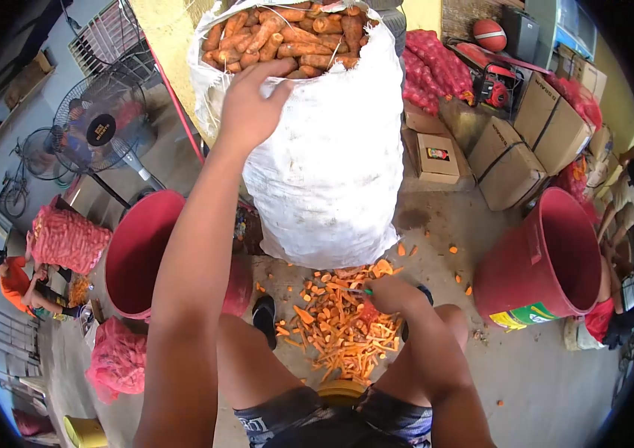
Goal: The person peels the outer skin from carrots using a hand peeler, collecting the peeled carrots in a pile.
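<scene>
A tall white woven sack (324, 164) stands in front of me, its top rolled open and full of carrots (302, 41). My left hand (253, 101) rests at the sack's near left rim, thumb and fingers apart, fingertips by the carrots. Low on the right, my right hand (395, 295) is closed around a small green-handled tool (367, 292); its working end is too small to make out. Below that hand, a heap of carrot pieces and trimmings (347, 328) lies on the floor between my feet.
Red tubs stand at left (145, 254) and right (537, 257). Cardboard boxes (507, 164) and red mesh sacks (436, 71) are at the back right. A fan (100, 128) stands at left, with a person in orange (14, 284) beyond. Another person is at the far right.
</scene>
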A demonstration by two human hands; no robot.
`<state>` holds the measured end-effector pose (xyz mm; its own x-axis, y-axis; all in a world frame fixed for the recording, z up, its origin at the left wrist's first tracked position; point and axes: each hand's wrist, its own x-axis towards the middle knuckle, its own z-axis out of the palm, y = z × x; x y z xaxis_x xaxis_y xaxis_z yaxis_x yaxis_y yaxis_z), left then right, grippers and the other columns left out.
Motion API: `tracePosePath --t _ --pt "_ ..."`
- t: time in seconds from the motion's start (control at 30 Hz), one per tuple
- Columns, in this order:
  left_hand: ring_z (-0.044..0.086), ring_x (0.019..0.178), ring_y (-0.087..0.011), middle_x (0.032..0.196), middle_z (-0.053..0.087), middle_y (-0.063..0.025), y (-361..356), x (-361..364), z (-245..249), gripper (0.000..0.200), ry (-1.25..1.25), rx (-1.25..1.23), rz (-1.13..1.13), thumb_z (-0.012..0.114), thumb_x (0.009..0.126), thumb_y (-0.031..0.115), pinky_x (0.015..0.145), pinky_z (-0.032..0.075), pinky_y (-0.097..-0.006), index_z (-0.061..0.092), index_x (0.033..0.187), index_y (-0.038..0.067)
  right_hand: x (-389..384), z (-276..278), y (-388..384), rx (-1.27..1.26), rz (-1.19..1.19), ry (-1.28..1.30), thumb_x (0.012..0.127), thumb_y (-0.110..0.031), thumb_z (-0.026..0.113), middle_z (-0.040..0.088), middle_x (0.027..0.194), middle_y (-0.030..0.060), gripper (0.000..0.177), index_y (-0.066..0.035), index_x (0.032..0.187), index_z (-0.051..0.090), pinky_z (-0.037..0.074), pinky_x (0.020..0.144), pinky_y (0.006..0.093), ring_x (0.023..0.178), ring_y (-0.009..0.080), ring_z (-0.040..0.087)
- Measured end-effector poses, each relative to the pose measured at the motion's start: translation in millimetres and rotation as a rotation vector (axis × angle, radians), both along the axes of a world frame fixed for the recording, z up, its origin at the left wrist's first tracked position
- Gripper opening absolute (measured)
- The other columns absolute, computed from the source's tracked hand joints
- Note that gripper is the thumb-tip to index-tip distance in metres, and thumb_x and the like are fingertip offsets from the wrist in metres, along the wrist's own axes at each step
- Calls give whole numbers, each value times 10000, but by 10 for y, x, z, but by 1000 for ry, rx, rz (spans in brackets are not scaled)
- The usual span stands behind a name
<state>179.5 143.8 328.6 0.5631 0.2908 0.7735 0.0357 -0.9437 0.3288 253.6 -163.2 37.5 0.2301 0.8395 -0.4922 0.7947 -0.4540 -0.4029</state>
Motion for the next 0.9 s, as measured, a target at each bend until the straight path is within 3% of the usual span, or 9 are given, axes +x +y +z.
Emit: tracePosePath --t 0.13,0.2,0.23,0.33,0.4,0.47,0.6,0.7,0.9 --pt "474 1416 -384 1508 571 -103 72 525 -170 617 80 230 220 744 928 320 1173 400 -492 568 1483 115 154 -82 51 -54 11 -22 981 -205 609 720 1096 201 263 -108 1219 667 535 864 505 1047 380 687" --pt "330 1505 -394 1631 425 -83 -89 581 -400 779 364 229 309 746 894 403 1224 301 -583 457 1569 143 127 145 26 -4 -32 17 983 -223 620 724 1085 185 269 -128 1231 665 536 861 504 1033 378 689" --pt "288 1531 -368 1656 389 -60 25 658 -717 764 374 321 275 740 884 444 1197 261 -650 489 1555 182 103 291 16 -3 -37 20 983 -223 620 724 1085 185 269 -128 1231 665 536 861 504 1033 378 689" --pt "363 1487 -325 1606 469 -47 -196 593 -609 639 415 364 376 724 895 480 1152 277 -631 603 1474 237 83 488 20 3 -36 43 928 -92 567 724 1176 208 348 -83 1256 682 555 943 489 1137 377 695" --pt "556 1273 -280 1277 726 -7 -222 691 -127 373 475 72 326 707 912 488 1094 294 -596 785 1185 247 112 396 11 -28 -74 78 920 -85 567 719 1185 212 369 -92 1272 678 549 950 493 1143 377 690" --pt "593 1240 -321 1204 746 -24 -175 846 228 366 450 -14 314 690 935 442 1086 372 -565 762 1209 211 158 320 -1 1 -77 79 944 -134 587 725 1123 194 326 -123 1259 672 543 903 500 1083 375 693" --pt "692 1125 -346 1201 749 -93 198 1449 232 386 281 23 114 718 922 357 1033 494 -496 737 1248 151 316 139 43 78 -29 64 966 -172 603 733 1053 187 312 -140 1271 663 540 865 503 1023 384 697" --pt "607 1271 -364 1290 688 -214 29 1730 319 489 670 307 157 709 904 238 1073 497 -476 637 1363 86 368 -12 107 129 -64 61 952 -154 603 733 1066 205 332 -116 1277 662 539 878 506 1041 400 694" --pt "575 1280 -357 1293 678 -169 37 2051 509 524 889 490 256 741 856 216 1089 469 -501 623 1348 79 385 31 234 132 -24 80 949 -179 620 729 1124 215 318 -99 1254 665 529 917 516 1083 413 681"
